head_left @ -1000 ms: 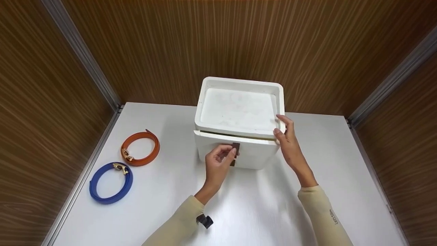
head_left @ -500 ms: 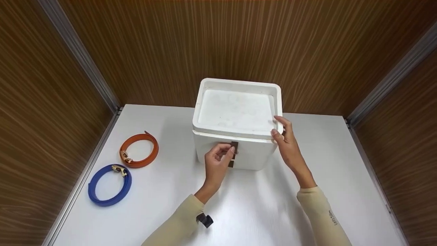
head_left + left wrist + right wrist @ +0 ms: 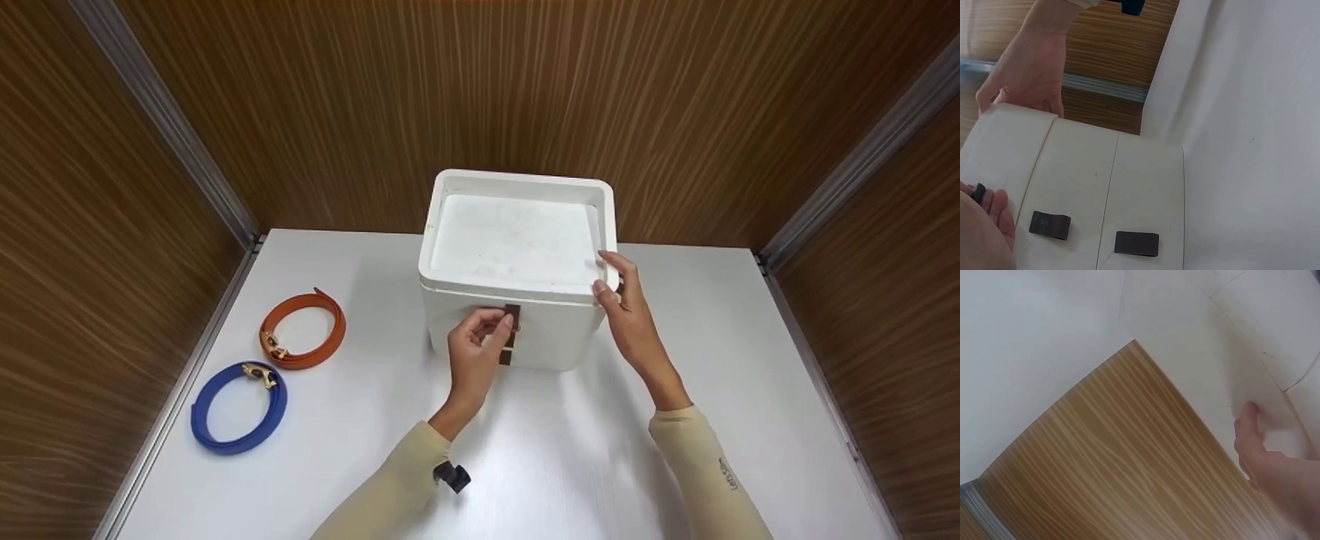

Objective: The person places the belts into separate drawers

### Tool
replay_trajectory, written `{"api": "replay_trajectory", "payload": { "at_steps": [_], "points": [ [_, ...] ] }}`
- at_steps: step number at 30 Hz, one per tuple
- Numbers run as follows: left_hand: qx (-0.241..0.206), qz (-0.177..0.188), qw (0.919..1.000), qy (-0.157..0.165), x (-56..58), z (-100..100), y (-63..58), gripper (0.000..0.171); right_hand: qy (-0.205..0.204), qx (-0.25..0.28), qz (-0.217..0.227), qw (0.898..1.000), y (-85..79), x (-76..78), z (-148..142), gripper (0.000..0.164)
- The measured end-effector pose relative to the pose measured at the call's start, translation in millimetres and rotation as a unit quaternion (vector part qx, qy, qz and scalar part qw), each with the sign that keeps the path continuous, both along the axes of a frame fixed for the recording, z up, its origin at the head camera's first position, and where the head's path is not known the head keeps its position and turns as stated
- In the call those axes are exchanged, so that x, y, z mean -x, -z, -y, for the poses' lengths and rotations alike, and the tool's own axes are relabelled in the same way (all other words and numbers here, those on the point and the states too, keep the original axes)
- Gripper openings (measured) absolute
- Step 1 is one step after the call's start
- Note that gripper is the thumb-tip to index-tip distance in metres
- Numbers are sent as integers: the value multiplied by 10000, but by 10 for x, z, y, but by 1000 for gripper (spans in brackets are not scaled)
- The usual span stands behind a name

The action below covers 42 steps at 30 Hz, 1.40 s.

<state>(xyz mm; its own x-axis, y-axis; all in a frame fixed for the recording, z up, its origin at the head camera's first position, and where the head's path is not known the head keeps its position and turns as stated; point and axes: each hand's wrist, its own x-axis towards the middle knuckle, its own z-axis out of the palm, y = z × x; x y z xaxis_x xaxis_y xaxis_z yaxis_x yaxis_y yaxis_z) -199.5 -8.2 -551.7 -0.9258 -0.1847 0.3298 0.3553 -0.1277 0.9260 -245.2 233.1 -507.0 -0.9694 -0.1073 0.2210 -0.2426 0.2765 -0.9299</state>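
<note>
A white drawer cabinet (image 3: pixel 551 349) stands at mid-table, with a shallow rimmed tray top (image 3: pixel 517 232). My left hand (image 3: pixel 472 352) pinches the dark pull tab (image 3: pixel 979 194) of the top drawer (image 3: pixel 1005 152) between thumb and fingers. That drawer's front now lies close under the tray rim. Two lower drawers carry similar brown tabs, a middle one (image 3: pixel 1050 225) and a bottom one (image 3: pixel 1136 243), seen in the left wrist view. My right hand (image 3: pixel 634 315) grips the cabinet's front right top corner, thumb on the front rim and a finger over the side rim.
An orange belt (image 3: pixel 337 341), coiled with a gold buckle, lies on the white table (image 3: pixel 555 457) at left. A coiled blue belt (image 3: pixel 199 420) is nearer the front. Wood-grain panels (image 3: pixel 517 90) enclose the back and both sides.
The top drawer has slid back into the cabinet, and the dark gap under the tray rim has closed. My left hand moved slightly with it; my right hand keeps its grip.
</note>
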Motion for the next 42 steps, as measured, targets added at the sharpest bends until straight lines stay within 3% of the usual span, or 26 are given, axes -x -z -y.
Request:
{"api": "replay_trajectory", "payload": {
  "at_steps": [19, 27, 42],
  "points": [
    [-45, 79, 9999, -64, 3, 4, 48, 10, -69, 126, 7, 9999, 19, -38, 21, 54],
    [-109, 290, 9995, -54, -40, 35, 75, 15, -65, 95, -39, 9999, 21, -47, 19, 54],
    [-353, 364, 9985, -184, -108, 84, 165, 14, -22, 88, -79, 9999, 35, -36, 25, 55]
  ]
}}
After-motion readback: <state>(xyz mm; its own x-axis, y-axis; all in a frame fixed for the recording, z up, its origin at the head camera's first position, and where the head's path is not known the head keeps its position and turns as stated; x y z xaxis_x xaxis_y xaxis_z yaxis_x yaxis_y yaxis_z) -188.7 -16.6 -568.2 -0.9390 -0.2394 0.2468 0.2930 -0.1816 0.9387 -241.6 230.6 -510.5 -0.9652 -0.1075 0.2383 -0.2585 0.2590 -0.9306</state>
